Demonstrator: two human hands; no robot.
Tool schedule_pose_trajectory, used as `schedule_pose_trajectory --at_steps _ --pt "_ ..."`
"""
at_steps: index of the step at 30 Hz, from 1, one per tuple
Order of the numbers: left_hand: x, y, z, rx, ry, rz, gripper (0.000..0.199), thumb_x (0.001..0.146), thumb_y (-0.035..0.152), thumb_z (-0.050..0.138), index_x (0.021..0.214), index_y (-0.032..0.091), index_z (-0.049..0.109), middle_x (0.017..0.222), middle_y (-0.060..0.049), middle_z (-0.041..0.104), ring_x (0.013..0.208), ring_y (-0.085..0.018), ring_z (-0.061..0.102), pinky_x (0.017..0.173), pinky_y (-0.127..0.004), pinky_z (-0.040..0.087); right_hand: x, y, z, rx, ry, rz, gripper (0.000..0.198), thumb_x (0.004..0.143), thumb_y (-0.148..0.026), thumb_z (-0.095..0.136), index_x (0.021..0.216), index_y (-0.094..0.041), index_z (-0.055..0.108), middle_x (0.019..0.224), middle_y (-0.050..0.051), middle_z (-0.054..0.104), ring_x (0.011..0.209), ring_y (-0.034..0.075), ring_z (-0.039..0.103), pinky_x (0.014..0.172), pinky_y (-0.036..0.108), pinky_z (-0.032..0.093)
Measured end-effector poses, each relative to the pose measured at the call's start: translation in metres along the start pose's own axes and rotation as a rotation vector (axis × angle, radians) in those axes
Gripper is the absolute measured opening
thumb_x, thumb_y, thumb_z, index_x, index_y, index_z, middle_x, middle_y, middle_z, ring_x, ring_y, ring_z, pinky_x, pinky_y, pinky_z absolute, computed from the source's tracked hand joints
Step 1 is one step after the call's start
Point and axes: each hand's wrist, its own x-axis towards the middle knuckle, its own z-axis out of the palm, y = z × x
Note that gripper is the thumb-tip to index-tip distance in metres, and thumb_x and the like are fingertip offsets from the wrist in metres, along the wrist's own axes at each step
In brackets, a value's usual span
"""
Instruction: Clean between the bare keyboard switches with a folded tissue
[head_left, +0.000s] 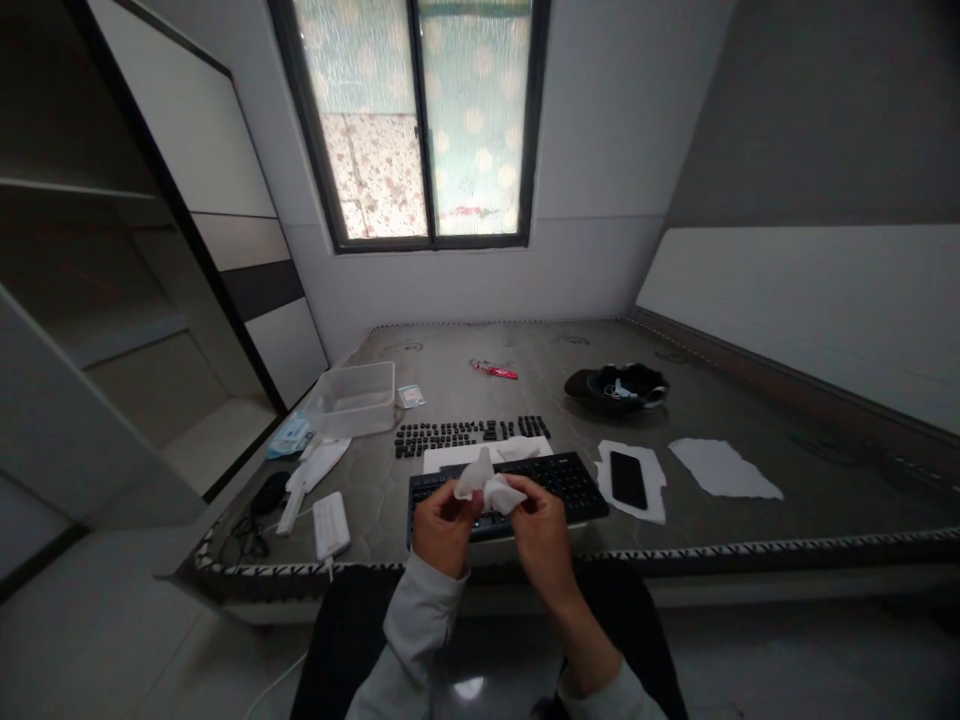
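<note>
Both hands (pixel 491 525) pinch unmarked wipe (pixel 489 487).

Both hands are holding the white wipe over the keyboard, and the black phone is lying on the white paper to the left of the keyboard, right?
Not quite. In the head view the phone lies on white paper to the right of the keyboard, not the left. The rest holds: left hand and right hand both hold the white wipe over the keyboard.

1 head view, looks forward and down over mattress (pixel 525 400) toward window (pixel 420 120), hands (pixel 491 525) close below
</note>
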Motion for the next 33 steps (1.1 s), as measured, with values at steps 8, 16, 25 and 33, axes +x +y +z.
schedule_pose_trajectory --at_steps 8,16,25,33 --pt "-0.001 0.002 0.002 0.09 0.064 0.021 0.03 0.059 0.032 0.075 0.084 0.016 0.069 0.07 -0.001 0.07 0.066 -0.018 0.063 0.061 -0.023 0.049 0.004 -0.002 -0.001 -0.051 0.001 -0.087 0.012 0.069 -0.026 0.062 0.075 -0.018 0.07 0.071 0.002 0.068 0.068 0.017 0.06 0.062 0.026 0.045" --pt "0.003 -0.009 -0.001 0.311 0.004 0.014 0.03 0.066 0.043 0.066 0.066 0.012 0.071 0.056 -0.002 0.067 0.055 -0.019 0.061 0.052 -0.025 0.046 0.005 0.009 -0.003 0.073 -0.057 -0.008 0.021 0.072 -0.026 0.058 0.085 -0.016 0.071 0.077 0.005 0.072 0.073 0.019 0.062 0.068 0.029 0.048" --pt "0.004 0.001 -0.005 0.495 -0.215 0.162 0.019 0.074 0.029 0.062 0.087 0.017 0.07 0.083 -0.006 0.073 0.078 -0.019 0.066 0.071 -0.024 0.048 0.004 0.001 -0.03 -0.353 -0.16 -0.228 0.02 0.075 -0.023 0.059 0.09 -0.026 0.072 0.086 0.003 0.07 0.082 0.02 0.063 0.073 0.031 0.047" --pt "0.004 -0.006 -0.007 0.513 -0.084 0.073 0.017 0.075 0.03 0.062 0.075 0.015 0.07 0.072 -0.006 0.072 0.066 -0.018 0.064 0.062 -0.023 0.045 -0.005 0.016 -0.034 -0.372 -0.059 -0.223 0.027 0.083 -0.039 0.052 0.1 -0.023 0.066 0.099 0.006 0.067 0.092 0.021 0.06 0.078 0.033 0.048"
